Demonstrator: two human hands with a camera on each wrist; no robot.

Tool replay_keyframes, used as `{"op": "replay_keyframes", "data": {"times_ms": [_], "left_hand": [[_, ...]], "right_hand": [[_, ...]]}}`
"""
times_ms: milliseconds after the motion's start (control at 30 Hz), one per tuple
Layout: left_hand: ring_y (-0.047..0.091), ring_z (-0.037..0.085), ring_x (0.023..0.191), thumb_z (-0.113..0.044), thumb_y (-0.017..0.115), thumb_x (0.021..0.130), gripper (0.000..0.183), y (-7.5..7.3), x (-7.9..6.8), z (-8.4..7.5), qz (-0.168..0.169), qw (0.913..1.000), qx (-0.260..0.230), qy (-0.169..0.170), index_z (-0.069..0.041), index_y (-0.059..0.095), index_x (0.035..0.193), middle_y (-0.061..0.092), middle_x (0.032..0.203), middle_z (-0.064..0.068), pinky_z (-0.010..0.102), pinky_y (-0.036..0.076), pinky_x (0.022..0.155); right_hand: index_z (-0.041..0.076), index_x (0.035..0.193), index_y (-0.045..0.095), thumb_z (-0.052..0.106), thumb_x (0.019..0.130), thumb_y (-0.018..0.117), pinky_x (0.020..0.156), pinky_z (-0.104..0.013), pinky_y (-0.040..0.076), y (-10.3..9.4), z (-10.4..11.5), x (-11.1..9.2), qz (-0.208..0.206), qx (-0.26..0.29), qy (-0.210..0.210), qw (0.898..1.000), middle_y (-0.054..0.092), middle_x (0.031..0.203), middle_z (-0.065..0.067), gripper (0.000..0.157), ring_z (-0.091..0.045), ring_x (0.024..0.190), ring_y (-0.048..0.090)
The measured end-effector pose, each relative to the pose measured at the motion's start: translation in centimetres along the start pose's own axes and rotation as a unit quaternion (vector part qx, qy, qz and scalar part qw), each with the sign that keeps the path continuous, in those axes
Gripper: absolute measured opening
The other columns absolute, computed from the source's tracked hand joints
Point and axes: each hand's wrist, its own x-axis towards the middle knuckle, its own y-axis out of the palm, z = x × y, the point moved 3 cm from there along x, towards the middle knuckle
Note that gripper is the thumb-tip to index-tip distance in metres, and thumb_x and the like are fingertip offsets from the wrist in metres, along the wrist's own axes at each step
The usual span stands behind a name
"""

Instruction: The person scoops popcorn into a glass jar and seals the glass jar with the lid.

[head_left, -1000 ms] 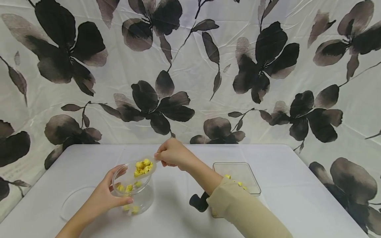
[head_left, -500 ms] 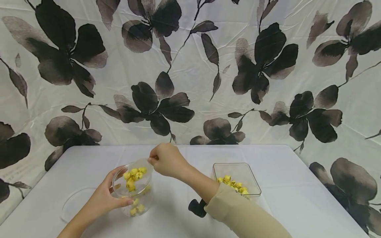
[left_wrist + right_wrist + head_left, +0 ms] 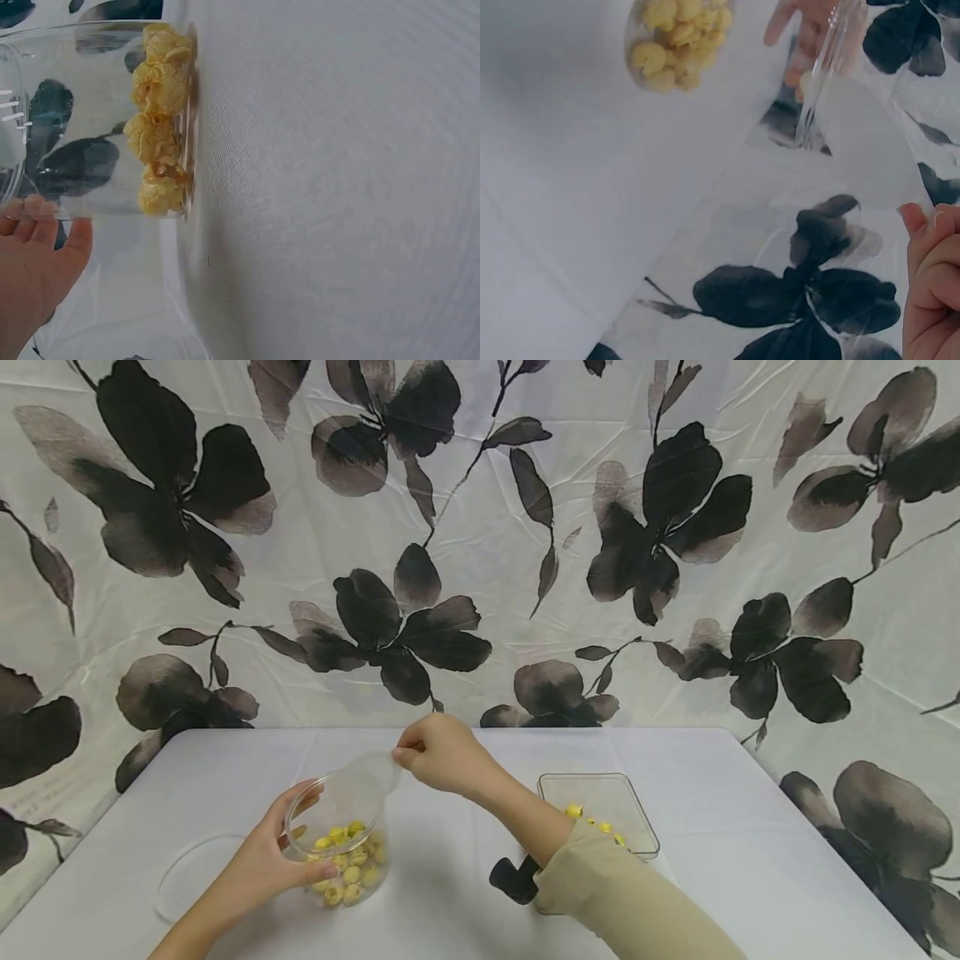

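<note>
On the left part of the counter [image 3: 465, 910], the jar [image 3: 97, 97] stands upright, clear-walled and round, with its mouth up. The left hand [image 3: 270, 853] grasps it near the top, thumb along the near side and fingers around the far side. Yellow popcorn [image 3: 351, 878] lies inside, over the bottom and partway up the wall; the left wrist view shows several round pieces in a row along the base.

At the far right side of the jar's mouth, the right hand [image 3: 442, 756] pinches the end of the scoop [image 3: 367, 777] between thumb and curled fingers. The scoop is translucent and whitish, and overlaps the mouth in the head view; whether it touches the rim I cannot tell.

Right of the jar and well apart from it sits the box [image 3: 592, 789], clear and square-cornered, with more popcorn in it. The right forearm and its beige sleeve [image 3: 630, 885] hide much of the box. Beside that wrist is a black piece [image 3: 513, 881]. Left of the jar, partly behind the left forearm, lies the clear round lid [image 3: 191, 872]. Behind the counter hangs a white sheet [image 3: 525, 568] with dark flowers.
</note>
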Motion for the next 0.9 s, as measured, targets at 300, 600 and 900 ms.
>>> {"op": "replay_keyframes", "data": {"times_ms": [300,600,900], "left_hand": [[0.031,0.01,0.127,-0.011,0.083,0.068,0.097,0.0,-0.2,-0.1,-0.008,0.9998,-0.004,0.019,-0.01,0.024,0.144,0.035,0.142,0.019,0.069,0.032,0.09],[0.029,-0.009,0.118,-0.01,0.083,0.067,0.097,0.1,-0.3,-0.1,-0.015,0.9994,0.0,0.032,-0.008,0.024,0.144,0.035,0.141,0.02,0.064,0.035,0.093],[0.031,0.016,0.13,-0.011,0.083,0.068,0.097,0.1,-0.2,-0.1,-0.009,0.9996,-0.002,0.026,-0.006,0.022,0.145,0.033,0.143,0.02,0.064,0.033,0.094]], "right_hand": [[-0.002,0.086,0.067,0.007,0.092,0.058,0.042,-0.02,0.028,-1.7,-1.7,-0.8,0.034,0.179,0.082,0.98,0.046,0.055,-0.003,0.014,-0.011,0.044,0.034],[-0.007,0.091,0.064,0.008,0.093,0.056,0.041,-0.02,0.021,-2.8,-3.0,-1.8,0.05,0.259,0.118,0.957,0.046,0.057,-0.003,0.017,-0.009,0.042,0.03],[-0.007,0.094,0.063,0.009,0.093,0.055,0.042,-0.02,0.022,-3.8,-3.6,-2.6,0.05,0.282,0.121,0.951,0.046,0.057,-0.002,0.018,-0.009,0.042,0.031]]}}
